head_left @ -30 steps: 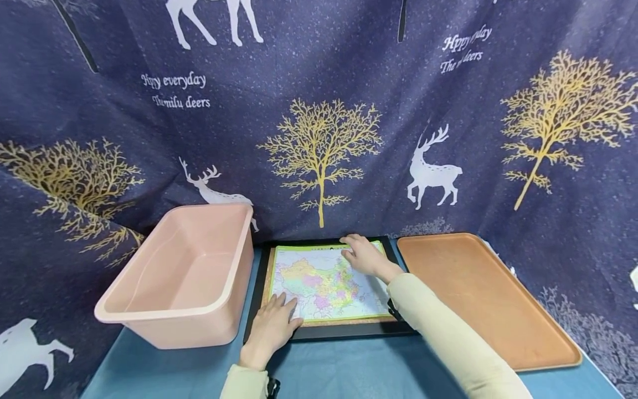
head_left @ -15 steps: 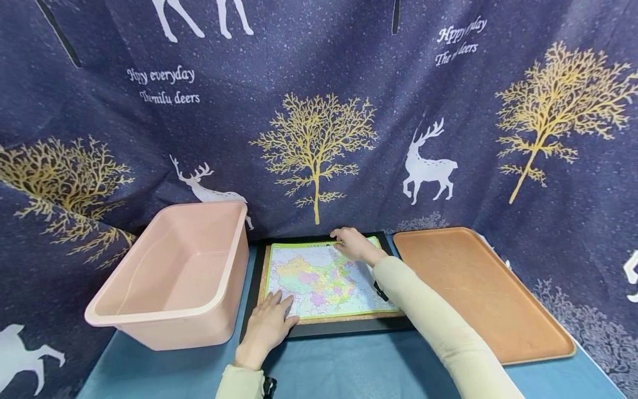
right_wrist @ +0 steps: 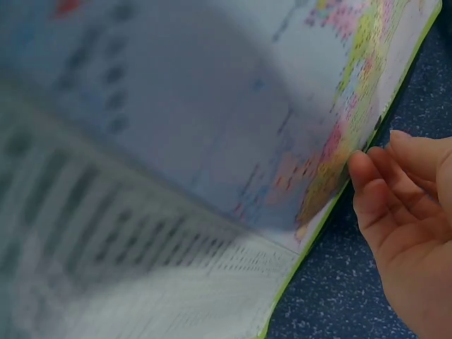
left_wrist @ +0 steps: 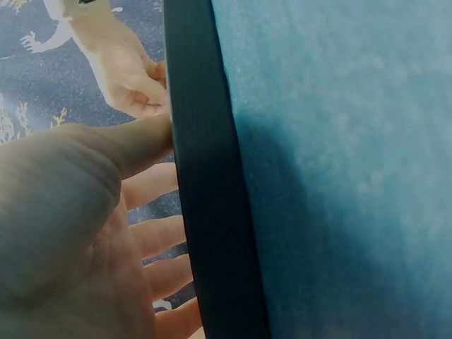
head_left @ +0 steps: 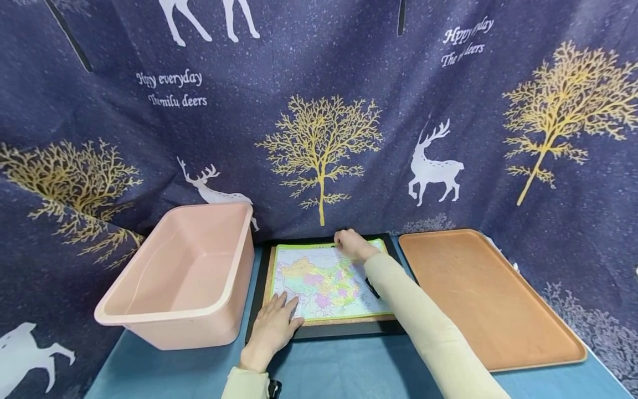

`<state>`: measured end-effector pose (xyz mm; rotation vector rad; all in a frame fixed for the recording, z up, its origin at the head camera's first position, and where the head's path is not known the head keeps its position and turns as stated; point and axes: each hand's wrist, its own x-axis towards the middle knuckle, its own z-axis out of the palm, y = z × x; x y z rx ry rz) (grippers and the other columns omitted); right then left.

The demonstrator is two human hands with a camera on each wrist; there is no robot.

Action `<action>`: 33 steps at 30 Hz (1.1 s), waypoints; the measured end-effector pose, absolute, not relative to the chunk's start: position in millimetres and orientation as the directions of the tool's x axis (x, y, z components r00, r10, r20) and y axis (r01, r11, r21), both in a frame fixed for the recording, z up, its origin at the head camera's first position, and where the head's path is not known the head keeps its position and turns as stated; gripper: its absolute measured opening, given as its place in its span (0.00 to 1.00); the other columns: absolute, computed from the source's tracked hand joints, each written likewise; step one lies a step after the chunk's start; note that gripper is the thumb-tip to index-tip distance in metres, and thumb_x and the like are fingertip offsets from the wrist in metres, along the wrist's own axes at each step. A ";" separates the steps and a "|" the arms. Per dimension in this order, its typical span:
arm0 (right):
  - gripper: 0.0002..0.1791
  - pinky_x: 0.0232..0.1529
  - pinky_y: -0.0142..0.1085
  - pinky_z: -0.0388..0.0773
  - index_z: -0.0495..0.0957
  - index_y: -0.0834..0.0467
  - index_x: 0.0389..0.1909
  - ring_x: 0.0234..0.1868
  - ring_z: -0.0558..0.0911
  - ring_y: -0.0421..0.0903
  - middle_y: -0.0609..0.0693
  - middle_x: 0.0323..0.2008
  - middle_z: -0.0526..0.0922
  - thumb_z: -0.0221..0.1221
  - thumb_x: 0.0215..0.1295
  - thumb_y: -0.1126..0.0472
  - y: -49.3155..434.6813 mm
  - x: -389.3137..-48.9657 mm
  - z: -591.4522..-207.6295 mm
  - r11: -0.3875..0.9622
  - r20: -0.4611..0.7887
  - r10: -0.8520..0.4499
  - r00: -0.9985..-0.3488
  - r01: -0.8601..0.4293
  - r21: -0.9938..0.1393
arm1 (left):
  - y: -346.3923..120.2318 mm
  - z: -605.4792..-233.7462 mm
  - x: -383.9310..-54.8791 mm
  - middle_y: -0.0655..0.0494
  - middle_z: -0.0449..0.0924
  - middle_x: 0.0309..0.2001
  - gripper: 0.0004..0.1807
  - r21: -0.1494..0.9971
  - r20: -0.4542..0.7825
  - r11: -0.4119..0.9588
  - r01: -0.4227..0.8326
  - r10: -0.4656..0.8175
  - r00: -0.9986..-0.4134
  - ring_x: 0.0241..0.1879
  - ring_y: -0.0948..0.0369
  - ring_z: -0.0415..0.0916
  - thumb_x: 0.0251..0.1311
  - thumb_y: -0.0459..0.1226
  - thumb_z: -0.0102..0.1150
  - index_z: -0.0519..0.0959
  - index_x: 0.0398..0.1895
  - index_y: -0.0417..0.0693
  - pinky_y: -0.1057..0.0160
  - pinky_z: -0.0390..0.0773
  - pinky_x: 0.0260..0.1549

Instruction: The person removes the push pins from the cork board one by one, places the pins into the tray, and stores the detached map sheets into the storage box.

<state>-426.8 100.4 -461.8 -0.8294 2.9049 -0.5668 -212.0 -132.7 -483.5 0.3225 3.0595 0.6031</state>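
Observation:
A printed map (head_left: 314, 277) with a green border lies on a cork board (head_left: 349, 320) inside a black frame (head_left: 339, 331). My left hand (head_left: 273, 328) rests over the lower left corner, fingers straight and spread toward the map. The left wrist view shows that hand's thumb and palm (left_wrist: 63, 205) against the frame's dark edge (left_wrist: 212, 169). At the map's top edge is my right hand (head_left: 351, 244), its fingers bent, beside a small dark spot (head_left: 333, 246). In the right wrist view, curled fingertips (right_wrist: 360, 169) meet the map's green edge; I cannot tell whether they pinch anything.
A pink plastic tub (head_left: 174, 314) stands left of the frame. To the right lies a brown tray (head_left: 478, 299). Blue cloth (head_left: 344, 366) covers the table, and a dark curtain (head_left: 319, 66) with deer and trees hangs close behind.
My right hand has shifted slightly left along the map's top edge, and its fingers have drawn in from a spread pose. The left hand stays on the corner.

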 end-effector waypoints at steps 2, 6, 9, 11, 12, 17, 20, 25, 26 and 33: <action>0.14 0.31 0.38 0.58 0.67 0.57 0.24 0.23 0.54 0.43 0.48 0.23 0.59 0.49 0.70 0.72 98.4 -428.8 -463.1 0.789 0.042 -0.512 -0.858 -0.489 -0.371 | -132.4 -483.2 -211.9 0.37 0.63 0.69 0.28 0.378 0.032 0.904 0.198 0.201 -0.979 0.70 0.39 0.54 0.65 0.47 0.60 0.73 0.65 0.45 0.38 0.57 0.64; 0.19 0.30 0.38 0.53 0.57 0.55 0.20 0.22 0.49 0.44 0.47 0.20 0.50 0.47 0.67 0.75 93.9 -431.5 -464.8 0.795 0.038 -0.490 -0.871 -0.464 -0.390 | -131.6 -481.6 -211.7 0.37 0.62 0.69 0.28 0.381 0.025 0.904 0.192 0.198 -0.980 0.70 0.39 0.54 0.65 0.47 0.60 0.73 0.65 0.45 0.38 0.56 0.65; 0.20 0.31 0.38 0.49 0.53 0.54 0.20 0.23 0.46 0.44 0.47 0.20 0.46 0.46 0.67 0.75 91.4 -433.1 -466.3 0.809 0.012 -0.468 -0.884 -0.434 -0.397 | -130.8 -480.7 -211.7 0.37 0.62 0.69 0.28 0.386 0.020 0.903 0.188 0.196 -0.980 0.71 0.39 0.53 0.66 0.47 0.60 0.73 0.66 0.45 0.38 0.56 0.65; 0.21 0.30 0.38 0.48 0.52 0.54 0.18 0.22 0.45 0.44 0.47 0.19 0.45 0.45 0.67 0.75 89.6 -434.2 -466.7 0.818 0.000 -0.453 -0.891 -0.416 -0.398 | -130.2 -480.5 -211.8 0.37 0.62 0.69 0.28 0.388 0.018 0.902 0.187 0.196 -0.980 0.71 0.39 0.53 0.66 0.47 0.59 0.73 0.66 0.45 0.38 0.55 0.65; 0.22 0.30 0.38 0.48 0.53 0.53 0.18 0.22 0.44 0.44 0.46 0.19 0.45 0.45 0.67 0.75 88.7 -434.8 -467.1 0.823 -0.006 -0.446 -0.895 -0.408 -0.396 | -130.0 -480.4 -211.9 0.37 0.62 0.69 0.28 0.388 0.018 0.902 0.187 0.196 -0.981 0.71 0.39 0.53 0.66 0.47 0.59 0.73 0.66 0.45 0.38 0.55 0.65; 0.23 0.29 0.38 0.48 0.51 0.52 0.16 0.22 0.44 0.44 0.46 0.19 0.44 0.45 0.67 0.75 83.5 -437.0 -467.4 0.838 -0.022 -0.428 -0.904 -0.387 -0.384 | -130.7 -480.7 -212.6 0.37 0.62 0.69 0.28 0.386 0.014 0.904 0.184 0.194 -0.981 0.71 0.39 0.53 0.66 0.47 0.59 0.73 0.66 0.45 0.38 0.55 0.65; 0.24 0.29 0.38 0.50 0.52 0.52 0.16 0.22 0.44 0.44 0.47 0.19 0.45 0.46 0.67 0.75 82.0 -437.8 -468.1 0.850 -0.030 -0.417 -0.908 -0.378 -0.367 | -130.9 -481.1 -213.4 0.37 0.62 0.69 0.28 0.385 0.012 0.904 0.187 0.198 -0.980 0.71 0.39 0.53 0.66 0.47 0.59 0.73 0.66 0.45 0.38 0.55 0.65; 0.20 0.29 0.38 0.58 0.59 0.53 0.19 0.22 0.51 0.43 0.49 0.21 0.57 0.46 0.72 0.72 79.2 -438.1 -470.2 0.865 -0.073 -0.412 -0.908 -0.365 -0.344 | -131.1 -482.6 -214.0 0.37 0.62 0.69 0.28 0.382 0.013 0.906 0.182 0.191 -0.981 0.71 0.39 0.53 0.66 0.47 0.60 0.73 0.66 0.45 0.38 0.56 0.65; 0.19 0.30 0.38 0.60 0.62 0.53 0.21 0.22 0.54 0.43 0.49 0.23 0.61 0.46 0.73 0.71 78.4 -438.0 -470.5 0.867 -0.081 -0.411 -0.908 -0.362 -0.342 | -131.3 -482.7 -214.0 0.37 0.62 0.69 0.28 0.382 0.012 0.907 0.179 0.189 -0.982 0.71 0.39 0.53 0.65 0.47 0.60 0.73 0.66 0.45 0.38 0.56 0.65; 0.11 0.35 0.41 0.65 0.74 0.56 0.31 0.33 0.69 0.47 0.52 0.37 0.75 0.47 0.74 0.69 80.3 -435.3 -469.4 0.871 -0.092 -0.389 -0.916 -0.334 -0.359 | -130.8 -482.2 -213.5 0.37 0.62 0.69 0.28 0.386 0.009 0.905 0.176 0.187 -0.982 0.71 0.39 0.53 0.65 0.47 0.60 0.73 0.66 0.45 0.38 0.56 0.64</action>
